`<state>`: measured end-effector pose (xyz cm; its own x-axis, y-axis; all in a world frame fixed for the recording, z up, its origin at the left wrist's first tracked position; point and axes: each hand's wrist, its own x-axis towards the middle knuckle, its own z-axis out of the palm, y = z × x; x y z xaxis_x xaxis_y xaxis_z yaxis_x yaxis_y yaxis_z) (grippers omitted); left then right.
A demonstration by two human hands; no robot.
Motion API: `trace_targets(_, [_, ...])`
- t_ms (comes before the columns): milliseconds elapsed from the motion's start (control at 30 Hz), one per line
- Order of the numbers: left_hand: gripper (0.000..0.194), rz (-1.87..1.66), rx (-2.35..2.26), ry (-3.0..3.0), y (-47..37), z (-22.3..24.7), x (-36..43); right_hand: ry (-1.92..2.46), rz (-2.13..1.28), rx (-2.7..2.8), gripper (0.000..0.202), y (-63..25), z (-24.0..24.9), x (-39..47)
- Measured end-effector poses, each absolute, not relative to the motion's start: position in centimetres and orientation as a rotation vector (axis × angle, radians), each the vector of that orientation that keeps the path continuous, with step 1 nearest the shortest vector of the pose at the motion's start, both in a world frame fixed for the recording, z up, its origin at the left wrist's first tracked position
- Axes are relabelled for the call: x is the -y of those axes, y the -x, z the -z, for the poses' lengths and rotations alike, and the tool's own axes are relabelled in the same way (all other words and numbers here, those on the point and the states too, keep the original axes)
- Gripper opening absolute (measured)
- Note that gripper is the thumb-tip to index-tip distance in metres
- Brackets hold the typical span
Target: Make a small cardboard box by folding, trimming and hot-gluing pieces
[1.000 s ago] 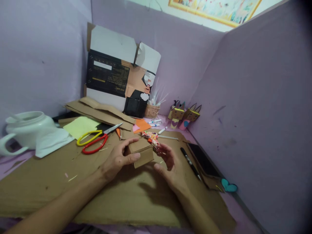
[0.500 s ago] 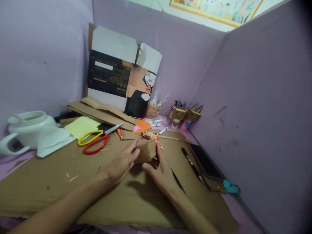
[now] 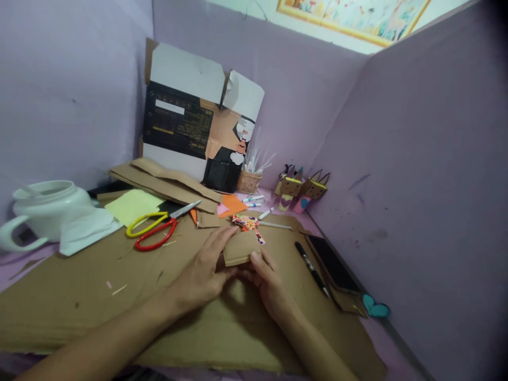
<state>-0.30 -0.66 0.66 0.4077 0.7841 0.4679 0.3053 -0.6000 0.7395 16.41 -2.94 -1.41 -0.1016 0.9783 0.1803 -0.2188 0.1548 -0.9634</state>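
Note:
Between my two hands is a small brown cardboard box (image 3: pixel 241 248), held a little above the cardboard sheet (image 3: pixel 170 323). My left hand (image 3: pixel 208 264) grips its left side, fingers along the far edge and underneath. On the near right corner lies the thumb of my right hand (image 3: pixel 264 272), its other fingers curled below the box and partly hidden. Just beyond the box sits a colourful patterned piece (image 3: pixel 246 221), touching or close to a pale stick (image 3: pixel 274 225). Scissors (image 3: pixel 156 230) with yellow and red handles lie to the left.
A white teapot (image 3: pixel 51 206) and folded white tissue (image 3: pixel 89 230) stand at the left. On the right are a black pen (image 3: pixel 311 269), a phone (image 3: pixel 333 263) and a teal heart (image 3: pixel 376 306). Cardboard figures (image 3: pixel 291 186) and a basket of sticks (image 3: pixel 249 181) line the back.
The box has been turned so a broad flat face now shows upward. My left hand wraps it more closely, and my right thumb has moved onto its near corner. The dark strip by my right hand is no longer visible.

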Motion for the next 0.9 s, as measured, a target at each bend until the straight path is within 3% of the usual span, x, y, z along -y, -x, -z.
trace_targets(333, [0.060, -0.866, -0.683, -1.567, 1.5, -1.6, 0.1, 0.980, -0.836, 1.579, 0.084, -17.7, 2.0, 2.7])
trace_targets(567, [0.081, -0.815, -0.641, -1.543, 1.2, -0.8, -0.3, 1.037, -0.821, 1.633, 0.088, -17.0, 2.3, 3.3])
trace_targets(733, [0.091, -0.825, -0.783, -1.656, 1.3, -0.8, -0.6, 0.911, -1.020, 1.550, 0.076, -16.3, 1.8, 3.6])
trace_targets(900, [0.087, -0.725, -0.805, -1.633, 1.1, -1.3, -0.2, 0.882, -1.084, 1.446, 0.061, -16.2, 1.1, 3.6])
